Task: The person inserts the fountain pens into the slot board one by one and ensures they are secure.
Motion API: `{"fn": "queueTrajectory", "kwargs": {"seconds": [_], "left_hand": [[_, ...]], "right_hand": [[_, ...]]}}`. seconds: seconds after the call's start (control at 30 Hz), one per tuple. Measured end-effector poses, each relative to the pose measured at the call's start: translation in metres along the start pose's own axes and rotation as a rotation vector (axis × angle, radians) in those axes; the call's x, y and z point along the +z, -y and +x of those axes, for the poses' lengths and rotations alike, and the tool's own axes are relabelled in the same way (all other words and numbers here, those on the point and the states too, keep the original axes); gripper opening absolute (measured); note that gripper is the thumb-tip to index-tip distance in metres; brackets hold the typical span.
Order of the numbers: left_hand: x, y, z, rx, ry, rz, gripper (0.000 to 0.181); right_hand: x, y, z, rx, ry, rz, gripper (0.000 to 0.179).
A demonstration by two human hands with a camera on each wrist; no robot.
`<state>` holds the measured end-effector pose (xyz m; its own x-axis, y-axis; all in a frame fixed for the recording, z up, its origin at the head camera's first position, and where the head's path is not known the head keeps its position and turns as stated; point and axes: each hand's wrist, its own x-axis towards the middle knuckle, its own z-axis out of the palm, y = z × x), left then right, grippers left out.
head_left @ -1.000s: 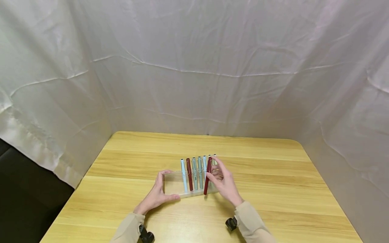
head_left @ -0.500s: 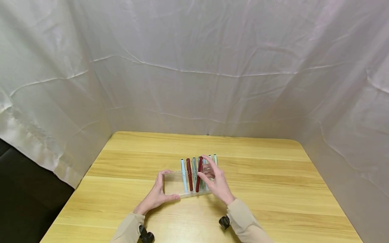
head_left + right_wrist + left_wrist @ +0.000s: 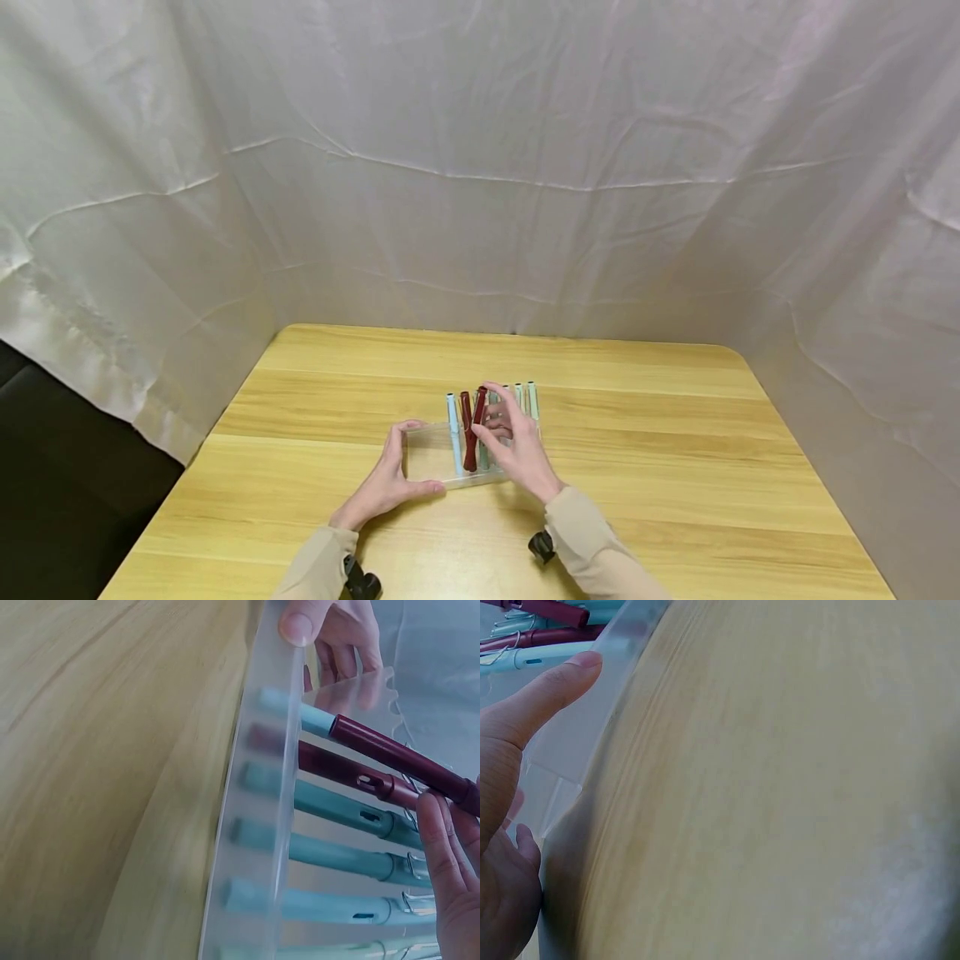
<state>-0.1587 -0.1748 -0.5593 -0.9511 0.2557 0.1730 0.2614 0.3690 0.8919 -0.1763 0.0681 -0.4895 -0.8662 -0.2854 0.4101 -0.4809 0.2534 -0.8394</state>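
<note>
A clear plastic pen holder (image 3: 427,457) with a notched edge (image 3: 392,701) sits on the table, slightly slanted. My left hand (image 3: 392,479) grips its left end, thumb along the front wall. A dark red pen (image 3: 397,756) is pinched between the thumb and fingers of my right hand (image 3: 522,454). It is held over the row, above another dark red pen (image 3: 345,769) lying in the holder. A light blue pen (image 3: 455,437) lies leftmost. Teal (image 3: 337,814), light blue and pale green pens (image 3: 533,402) lie to the right, partly behind my right hand.
The wooden table (image 3: 675,450) spreads around the holder. Pale cloth (image 3: 480,233) hangs at the back and sides. Something black (image 3: 67,483) is at the far left beyond the table edge. A small black camera (image 3: 542,547) is on the right wrist, another (image 3: 362,581) on the left.
My right hand has moved left along the row with the dark red pen, from the right part of the holder to over the other dark red pen. The left hand and holder stay put.
</note>
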Motion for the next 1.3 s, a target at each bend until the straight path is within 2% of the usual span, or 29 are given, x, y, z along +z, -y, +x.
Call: {"fn": "queueTrajectory", "kwargs": {"seconds": [0.13, 0.37, 0.5, 0.87, 1.17, 1.3], "left_hand": [[0.000, 0.000, 0.000, 0.001, -0.001, -0.002, 0.102], [0.000, 0.000, 0.000, 0.006, -0.003, 0.003, 0.101], [0.000, 0.000, 0.000, 0.006, -0.005, 0.001, 0.101], [-0.001, 0.000, 0.000, 0.018, 0.000, 0.011, 0.101], [-0.001, 0.000, -0.002, 0.017, -0.003, 0.029, 0.099], [-0.001, 0.000, -0.002, 0.012, 0.001, 0.022, 0.099]], "right_hand": [[0.004, 0.003, 0.002, -0.004, 0.013, -0.009, 0.063], [0.014, 0.004, 0.004, -0.080, 0.020, -0.032, 0.061], [0.019, 0.005, 0.005, -0.079, 0.039, -0.020, 0.061], [0.029, 0.002, 0.004, -0.126, 0.027, -0.122, 0.061], [0.036, -0.002, 0.003, -0.220, 0.058, -0.163, 0.063], [0.039, -0.004, 0.003, -0.236, 0.075, -0.182, 0.064]]}}
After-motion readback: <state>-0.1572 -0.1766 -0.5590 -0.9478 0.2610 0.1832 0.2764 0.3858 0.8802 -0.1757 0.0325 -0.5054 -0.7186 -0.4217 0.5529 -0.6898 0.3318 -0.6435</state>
